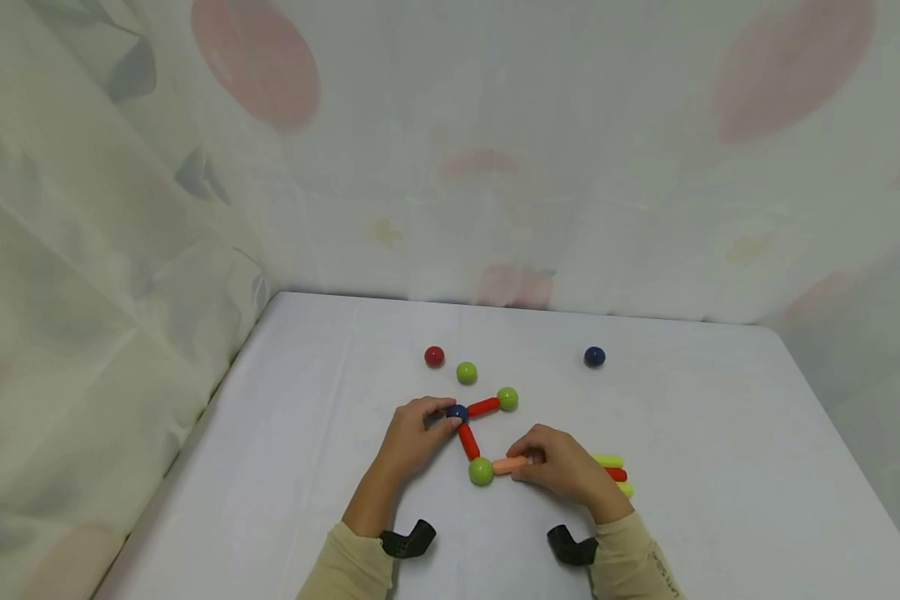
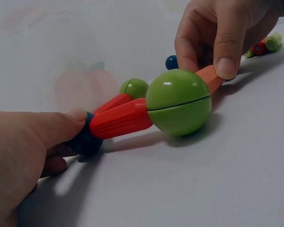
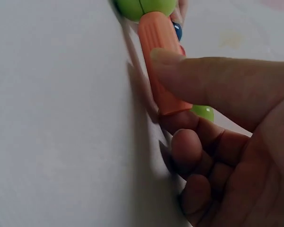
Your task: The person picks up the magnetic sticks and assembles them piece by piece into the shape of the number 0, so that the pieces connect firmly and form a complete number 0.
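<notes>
My left hand (image 1: 411, 435) pinches a dark blue ball (image 2: 86, 137) between thumb and fingers. Two red ridged rods (image 1: 483, 407) branch from that ball, each ending at a green ball. One green ball (image 1: 507, 398) lies farther back; the nearer green ball (image 2: 179, 102) is between my hands. An orange rod (image 3: 164, 64) meets the nearer ball on its right side. The thumb and fingers of my right hand (image 1: 566, 468) grip the orange rod close to its free end. In the right wrist view, the thumb lies along the rod's ridged side.
Behind the joined pieces lie a loose red ball (image 1: 434, 357) and a loose green ball (image 1: 467, 372). Another blue ball (image 1: 594, 357) sits at the back right. Several yellow-green and red rods (image 1: 617, 474) lie beside my right wrist, partly hidden. A patterned cloth (image 1: 615, 167) hangs behind the white table (image 1: 720, 433).
</notes>
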`<act>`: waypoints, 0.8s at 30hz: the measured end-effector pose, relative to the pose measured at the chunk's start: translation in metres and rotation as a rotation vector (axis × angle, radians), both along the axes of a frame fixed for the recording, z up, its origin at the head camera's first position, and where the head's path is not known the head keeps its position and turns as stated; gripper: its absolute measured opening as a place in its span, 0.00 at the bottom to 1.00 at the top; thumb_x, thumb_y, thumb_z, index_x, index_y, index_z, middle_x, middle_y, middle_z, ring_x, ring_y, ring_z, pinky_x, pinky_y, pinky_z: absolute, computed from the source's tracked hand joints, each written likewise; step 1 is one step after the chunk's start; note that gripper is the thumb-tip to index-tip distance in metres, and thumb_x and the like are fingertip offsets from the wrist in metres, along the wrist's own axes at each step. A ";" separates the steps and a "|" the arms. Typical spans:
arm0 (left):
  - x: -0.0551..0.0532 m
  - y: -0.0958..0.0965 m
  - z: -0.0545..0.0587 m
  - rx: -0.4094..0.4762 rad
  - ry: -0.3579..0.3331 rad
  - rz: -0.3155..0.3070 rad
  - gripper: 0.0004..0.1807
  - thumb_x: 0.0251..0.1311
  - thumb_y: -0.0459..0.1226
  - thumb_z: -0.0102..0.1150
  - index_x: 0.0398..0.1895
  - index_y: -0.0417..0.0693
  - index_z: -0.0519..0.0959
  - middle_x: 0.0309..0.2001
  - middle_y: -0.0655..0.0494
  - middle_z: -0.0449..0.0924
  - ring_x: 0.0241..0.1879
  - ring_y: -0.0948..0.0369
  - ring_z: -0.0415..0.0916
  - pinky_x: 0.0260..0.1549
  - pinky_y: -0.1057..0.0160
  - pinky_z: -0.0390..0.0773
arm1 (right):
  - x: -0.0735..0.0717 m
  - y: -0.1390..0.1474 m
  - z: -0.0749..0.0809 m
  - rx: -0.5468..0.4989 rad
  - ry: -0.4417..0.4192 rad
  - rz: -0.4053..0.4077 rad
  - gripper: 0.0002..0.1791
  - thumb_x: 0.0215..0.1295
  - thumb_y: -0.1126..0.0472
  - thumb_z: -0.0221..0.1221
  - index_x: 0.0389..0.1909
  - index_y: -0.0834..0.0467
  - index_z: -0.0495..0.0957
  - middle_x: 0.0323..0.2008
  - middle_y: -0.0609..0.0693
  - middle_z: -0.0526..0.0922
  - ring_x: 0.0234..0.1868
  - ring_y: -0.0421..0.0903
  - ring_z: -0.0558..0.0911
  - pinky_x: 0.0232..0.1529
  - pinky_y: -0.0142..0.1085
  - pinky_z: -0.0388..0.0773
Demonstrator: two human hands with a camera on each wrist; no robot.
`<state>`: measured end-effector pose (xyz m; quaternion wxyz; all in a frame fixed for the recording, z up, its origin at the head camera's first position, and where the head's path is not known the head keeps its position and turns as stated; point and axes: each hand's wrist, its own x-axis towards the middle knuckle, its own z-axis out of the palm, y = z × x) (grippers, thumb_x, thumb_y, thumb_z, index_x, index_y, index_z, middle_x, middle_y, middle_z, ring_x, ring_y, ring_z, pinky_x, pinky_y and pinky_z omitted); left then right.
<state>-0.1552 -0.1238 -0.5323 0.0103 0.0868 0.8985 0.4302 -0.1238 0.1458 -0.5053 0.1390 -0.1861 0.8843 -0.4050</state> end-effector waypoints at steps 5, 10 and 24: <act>0.001 0.000 0.000 -0.006 -0.005 0.008 0.19 0.61 0.46 0.65 0.56 0.58 0.82 0.52 0.61 0.83 0.54 0.60 0.77 0.59 0.53 0.75 | 0.001 -0.003 0.000 -0.012 -0.014 -0.008 0.11 0.55 0.59 0.71 0.39 0.48 0.84 0.31 0.40 0.77 0.29 0.37 0.72 0.29 0.29 0.71; 0.001 0.000 0.000 -0.005 -0.011 0.013 0.19 0.62 0.46 0.65 0.57 0.58 0.81 0.52 0.62 0.82 0.54 0.61 0.77 0.58 0.53 0.76 | 0.001 -0.006 -0.002 -0.017 -0.064 0.002 0.11 0.55 0.57 0.71 0.40 0.46 0.84 0.30 0.40 0.77 0.30 0.40 0.73 0.30 0.30 0.71; 0.002 0.001 0.001 0.004 -0.006 0.017 0.19 0.63 0.45 0.64 0.57 0.58 0.81 0.50 0.62 0.82 0.50 0.62 0.76 0.56 0.53 0.77 | -0.001 -0.006 -0.006 -0.018 -0.105 -0.020 0.12 0.55 0.56 0.71 0.40 0.44 0.84 0.30 0.41 0.78 0.33 0.42 0.73 0.30 0.31 0.71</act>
